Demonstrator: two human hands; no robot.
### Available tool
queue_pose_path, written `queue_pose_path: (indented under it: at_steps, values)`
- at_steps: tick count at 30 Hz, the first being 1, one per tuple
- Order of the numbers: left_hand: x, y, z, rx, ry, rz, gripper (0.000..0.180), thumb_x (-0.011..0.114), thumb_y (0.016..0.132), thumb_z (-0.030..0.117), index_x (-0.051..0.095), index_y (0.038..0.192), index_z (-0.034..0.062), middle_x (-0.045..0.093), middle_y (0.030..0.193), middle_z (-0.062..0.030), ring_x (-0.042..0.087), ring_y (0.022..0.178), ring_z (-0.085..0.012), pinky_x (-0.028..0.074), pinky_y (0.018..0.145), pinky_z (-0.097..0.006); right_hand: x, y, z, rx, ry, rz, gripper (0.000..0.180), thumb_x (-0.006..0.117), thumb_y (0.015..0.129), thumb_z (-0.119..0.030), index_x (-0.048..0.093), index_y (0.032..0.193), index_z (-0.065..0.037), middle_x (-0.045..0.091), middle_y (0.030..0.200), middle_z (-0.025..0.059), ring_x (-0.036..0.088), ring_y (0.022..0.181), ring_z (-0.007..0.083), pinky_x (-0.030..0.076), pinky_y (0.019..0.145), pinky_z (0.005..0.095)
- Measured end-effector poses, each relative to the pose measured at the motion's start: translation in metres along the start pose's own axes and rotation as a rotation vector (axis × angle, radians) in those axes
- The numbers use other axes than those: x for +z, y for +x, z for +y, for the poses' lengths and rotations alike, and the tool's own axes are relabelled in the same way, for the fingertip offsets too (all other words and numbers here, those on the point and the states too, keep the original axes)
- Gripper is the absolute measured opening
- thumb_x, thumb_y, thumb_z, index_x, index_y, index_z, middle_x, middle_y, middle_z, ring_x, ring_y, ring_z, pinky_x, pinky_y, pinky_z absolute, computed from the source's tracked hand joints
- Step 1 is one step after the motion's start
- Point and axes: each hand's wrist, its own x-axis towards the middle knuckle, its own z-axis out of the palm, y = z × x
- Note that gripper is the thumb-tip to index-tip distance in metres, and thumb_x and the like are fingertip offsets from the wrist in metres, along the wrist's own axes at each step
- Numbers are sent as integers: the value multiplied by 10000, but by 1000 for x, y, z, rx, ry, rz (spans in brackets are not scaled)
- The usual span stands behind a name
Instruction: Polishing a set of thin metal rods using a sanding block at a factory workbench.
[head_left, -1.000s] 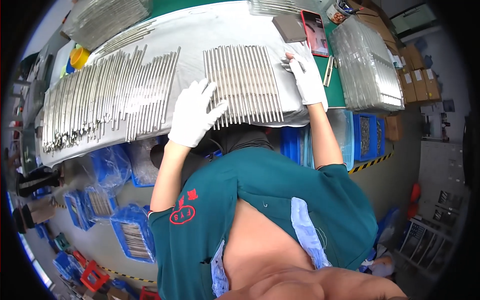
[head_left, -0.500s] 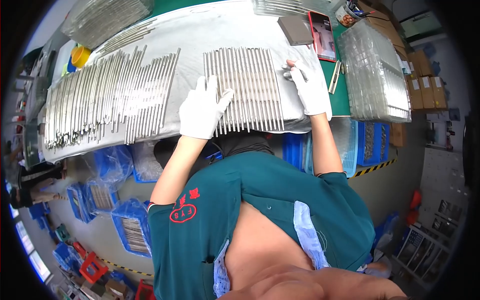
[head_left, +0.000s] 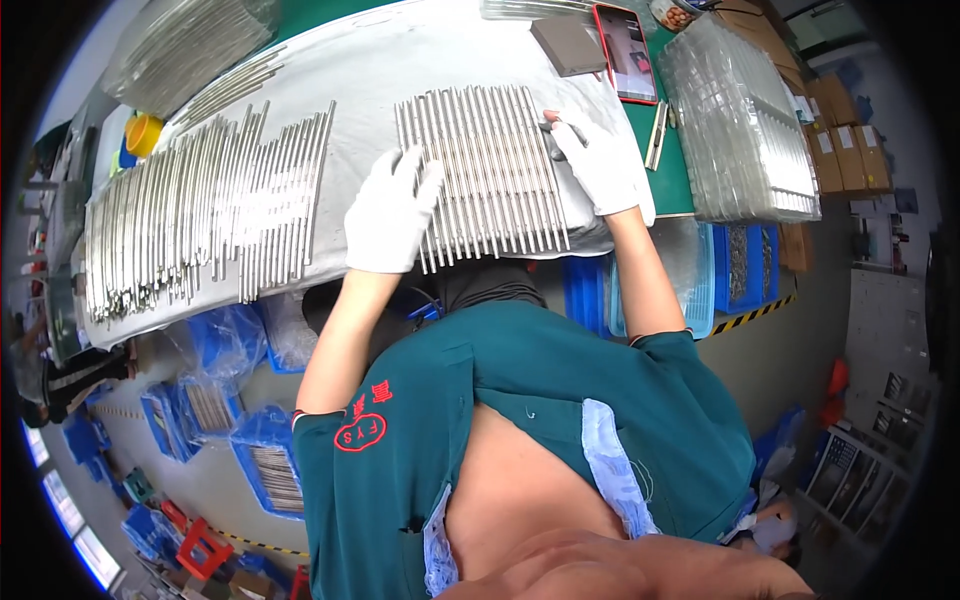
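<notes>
A row of slim silver metal rods [head_left: 485, 170] lies side by side on the white cloth in front of me. My left hand [head_left: 390, 212], in a white glove, rests along the row's left edge. Its fingers are stretched out, the tips touching the outermost rods. Close by the row's right side is my right hand [head_left: 600, 165], also gloved. Its fingers are apart and slightly bent, with one bare fingertip and a dark glove tip showing; I see nothing held. Farther left lies a bigger, uneven spread of similar rods [head_left: 205, 205].
A phone with a red edge [head_left: 627, 55] and a grey block [head_left: 569, 46] lie at the back right. Beyond them stands a plastic-wrapped stack [head_left: 740, 125]. A yellow cup [head_left: 144, 134] sits at the far left. Blue bins [head_left: 740, 275] stand below the table edge.
My left hand has slid toward the row's left edge, its thumb lying less far over the rods. My right hand has come nearer to the right side. The whole view has shifted slightly.
</notes>
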Motion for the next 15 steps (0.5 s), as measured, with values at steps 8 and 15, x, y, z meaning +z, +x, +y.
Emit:
queue_pose_path:
  at_steps: [8,15]
  values:
    - [29,78,-30,411,14,227,304,556,917,268,669,1036,12,668,1037,-140,625,932,-308,496,843,-397,0,0,-7,20,10,-30,291,562,932,-282,696,1135,-122,717,839,77,678,725,137,509,708,267]
    - [36,92,-25,271,-54,103,272,547,919,281,694,1001,67,668,985,-133,618,926,-328,494,837,-406,0,-1,-3,-22,28,-19,285,573,928,-281,695,1133,-125,713,891,98,676,719,166,512,705,273]
